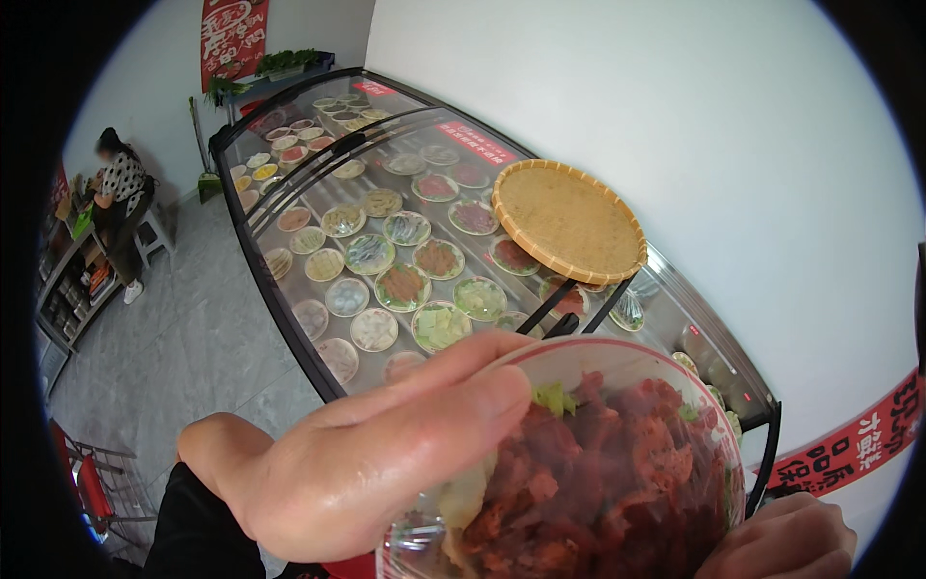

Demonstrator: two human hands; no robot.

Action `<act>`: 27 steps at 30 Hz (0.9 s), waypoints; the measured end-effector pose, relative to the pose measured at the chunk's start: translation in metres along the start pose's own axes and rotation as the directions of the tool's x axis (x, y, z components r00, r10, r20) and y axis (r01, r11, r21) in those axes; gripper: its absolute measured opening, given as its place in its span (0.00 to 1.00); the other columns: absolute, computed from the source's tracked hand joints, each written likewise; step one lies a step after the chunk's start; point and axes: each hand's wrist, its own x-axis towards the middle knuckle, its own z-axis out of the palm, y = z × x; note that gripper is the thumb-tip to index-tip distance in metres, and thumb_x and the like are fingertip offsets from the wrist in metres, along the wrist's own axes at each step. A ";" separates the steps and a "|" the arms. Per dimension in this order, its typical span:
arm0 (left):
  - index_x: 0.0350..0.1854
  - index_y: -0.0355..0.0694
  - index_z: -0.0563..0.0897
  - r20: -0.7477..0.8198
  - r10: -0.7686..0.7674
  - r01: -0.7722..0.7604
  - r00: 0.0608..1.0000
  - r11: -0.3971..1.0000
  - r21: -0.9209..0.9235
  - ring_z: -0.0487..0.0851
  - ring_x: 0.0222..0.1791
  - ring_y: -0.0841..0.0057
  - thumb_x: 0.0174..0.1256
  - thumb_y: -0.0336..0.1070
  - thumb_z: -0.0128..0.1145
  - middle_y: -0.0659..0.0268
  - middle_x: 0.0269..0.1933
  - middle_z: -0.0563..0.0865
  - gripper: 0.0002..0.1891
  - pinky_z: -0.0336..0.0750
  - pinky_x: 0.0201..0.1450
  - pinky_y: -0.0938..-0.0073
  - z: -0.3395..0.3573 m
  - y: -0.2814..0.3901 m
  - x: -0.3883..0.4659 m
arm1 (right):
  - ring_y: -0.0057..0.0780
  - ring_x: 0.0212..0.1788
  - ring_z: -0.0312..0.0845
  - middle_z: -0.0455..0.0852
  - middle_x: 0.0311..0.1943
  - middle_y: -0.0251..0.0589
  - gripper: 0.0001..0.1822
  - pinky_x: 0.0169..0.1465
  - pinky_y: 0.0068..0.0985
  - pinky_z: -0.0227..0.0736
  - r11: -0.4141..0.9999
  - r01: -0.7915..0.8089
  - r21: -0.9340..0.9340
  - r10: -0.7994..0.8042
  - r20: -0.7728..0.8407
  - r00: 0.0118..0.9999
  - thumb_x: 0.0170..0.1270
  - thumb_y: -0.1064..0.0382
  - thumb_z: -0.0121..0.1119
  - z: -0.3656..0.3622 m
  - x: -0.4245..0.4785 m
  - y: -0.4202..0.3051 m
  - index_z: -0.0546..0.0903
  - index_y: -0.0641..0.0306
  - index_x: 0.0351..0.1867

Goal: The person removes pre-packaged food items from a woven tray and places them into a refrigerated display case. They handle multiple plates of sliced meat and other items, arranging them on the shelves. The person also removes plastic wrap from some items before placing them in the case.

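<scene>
Close in front of me is a plate of raw red meat (pixel 608 463) under clear cling film, with bits of green leaf showing at its edge. My left hand (pixel 383 449) grips the plate from the left, its thumb lying over the rim and film. At the plate's lower right, my right hand (pixel 788 539) is curled against the edge; its fingertips are hidden and the frame cuts it off. Beyond both hands stands a glass-topped display cabinet (pixel 289 340) holding several film-covered plates of food.
A round woven bamboo tray (pixel 571 221) rests on the cabinet's top at the right. Past the cabinet's far end are leafy greens (pixel 286 64). At the far left a person (pixel 123 181) sits on a white stool (pixel 153 231) by a shelf unit. A red chair (pixel 94 485) stands lower left.
</scene>
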 end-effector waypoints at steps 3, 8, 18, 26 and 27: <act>0.63 0.27 0.58 0.013 0.055 -0.055 0.998 0.998 0.042 0.70 0.60 0.64 0.64 0.50 0.41 0.48 0.61 0.69 0.33 0.61 0.64 0.65 -0.012 -0.003 0.003 | 0.25 0.24 0.70 0.75 0.27 0.39 0.15 0.25 0.19 0.66 0.999 0.014 -0.029 -0.017 -0.088 0.996 0.43 0.69 0.70 0.010 0.005 -0.002 0.77 0.62 0.33; 0.64 0.24 0.57 -0.017 0.098 -0.098 0.995 0.994 0.045 0.68 0.62 0.64 0.67 0.46 0.39 0.48 0.62 0.68 0.31 0.59 0.65 0.66 -0.018 -0.006 0.002 | 0.23 0.22 0.68 0.74 0.24 0.36 0.14 0.22 0.17 0.64 0.964 0.246 -0.099 -0.256 -0.111 0.960 0.45 0.67 0.69 0.014 0.014 0.010 0.77 0.61 0.32; 0.65 0.27 0.58 -0.053 0.072 -0.076 0.996 0.993 -0.088 0.68 0.62 0.63 0.68 0.44 0.42 0.49 0.62 0.68 0.30 0.59 0.65 0.66 -0.015 -0.008 0.008 | 0.23 0.20 0.67 0.74 0.25 0.35 0.14 0.20 0.17 0.65 0.983 0.128 -0.133 -0.147 -0.141 0.979 0.45 0.66 0.68 0.016 0.011 0.000 0.76 0.60 0.34; 0.55 0.35 0.68 -0.180 0.440 -0.450 0.879 0.893 -0.013 0.73 0.53 0.78 0.74 0.40 0.37 0.61 0.53 0.75 0.16 0.67 0.56 0.75 -0.037 -0.029 0.068 | 0.30 0.22 0.75 0.79 0.24 0.36 0.07 0.24 0.23 0.65 0.777 0.087 -0.623 -0.282 -0.222 0.933 0.37 0.70 0.65 0.049 -0.006 0.051 0.81 0.62 0.22; 0.55 0.35 0.67 -0.250 0.512 -0.522 0.821 0.852 0.030 0.73 0.52 0.78 0.74 0.40 0.37 0.61 0.52 0.75 0.16 0.67 0.56 0.75 -0.052 -0.031 0.068 | 0.31 0.25 0.75 0.79 0.26 0.36 0.07 0.27 0.24 0.66 0.794 0.152 -0.589 -0.322 -0.196 0.926 0.42 0.68 0.64 0.062 -0.005 0.074 0.81 0.62 0.27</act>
